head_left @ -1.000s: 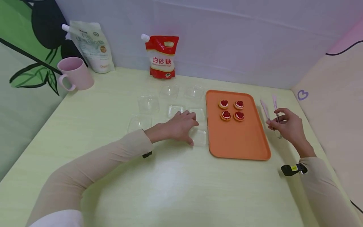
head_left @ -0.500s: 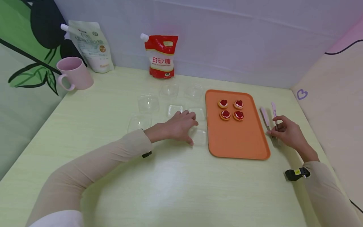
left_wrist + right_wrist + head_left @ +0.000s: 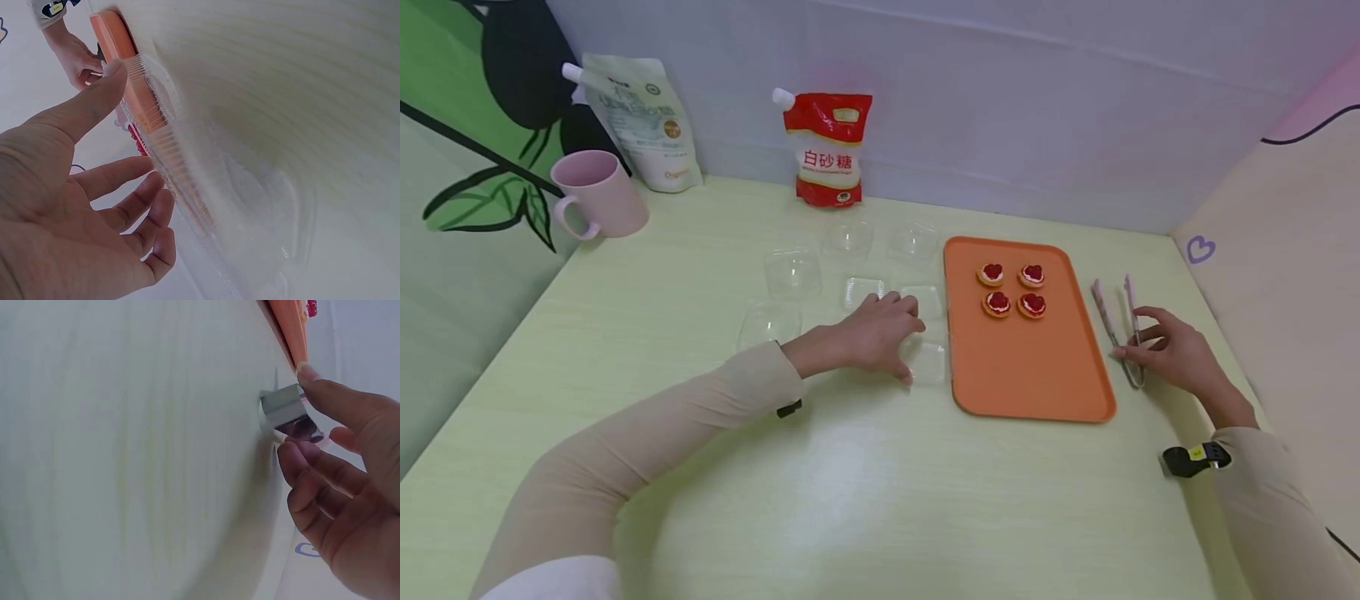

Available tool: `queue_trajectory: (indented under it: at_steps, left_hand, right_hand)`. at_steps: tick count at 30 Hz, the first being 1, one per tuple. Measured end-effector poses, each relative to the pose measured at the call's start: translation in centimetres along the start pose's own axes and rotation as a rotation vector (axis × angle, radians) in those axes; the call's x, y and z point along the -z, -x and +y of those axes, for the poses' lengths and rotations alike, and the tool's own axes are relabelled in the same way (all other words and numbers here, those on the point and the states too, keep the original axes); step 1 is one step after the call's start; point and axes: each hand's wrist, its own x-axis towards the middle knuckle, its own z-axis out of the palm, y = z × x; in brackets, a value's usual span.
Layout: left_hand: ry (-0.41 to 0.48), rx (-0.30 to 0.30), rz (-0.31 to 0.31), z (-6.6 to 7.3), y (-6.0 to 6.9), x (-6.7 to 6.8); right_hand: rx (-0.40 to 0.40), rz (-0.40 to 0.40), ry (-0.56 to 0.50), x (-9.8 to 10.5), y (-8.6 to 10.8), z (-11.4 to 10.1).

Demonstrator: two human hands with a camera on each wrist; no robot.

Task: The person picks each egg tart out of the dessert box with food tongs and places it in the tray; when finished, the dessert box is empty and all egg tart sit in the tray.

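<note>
My left hand spreads over the clear plastic boxes left of the orange tray. In the left wrist view its thumb touches a ridged plastic edge, with the other fingers loosely bent along that edge. Right of the tray, my right hand pinches the tongs, which lie low over the table with their arms apart, pointing away from me. The right wrist view shows the tongs' bent metal end between thumb and fingers. Several small tarts with red topping and white cream sit on the tray.
More clear plastic domes stand left and behind the left hand. A red sugar pouch stands at the back. A pink mug and a pale spouted pouch are at the back left. A wall borders the table's right side.
My right hand and the tongs have come down and slightly nearer, then a little to the right. The left hand, boxes, tray and tarts keep their places.
</note>
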Motion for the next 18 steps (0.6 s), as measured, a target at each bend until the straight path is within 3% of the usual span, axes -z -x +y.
queue_trajectory:
  at_steps: [13, 18]
  left_hand:
    - [-0.006, 0.010, 0.020, -0.21, -0.08, -0.23]
    - [0.004, 0.009, 0.017, -0.33, -0.06, -0.19]
  right_hand:
    - [-0.092, -0.076, 0.005, 0.61, -0.11, 0.28]
    - [-0.113, 0.062, 0.005, 0.90, -0.02, 0.18]
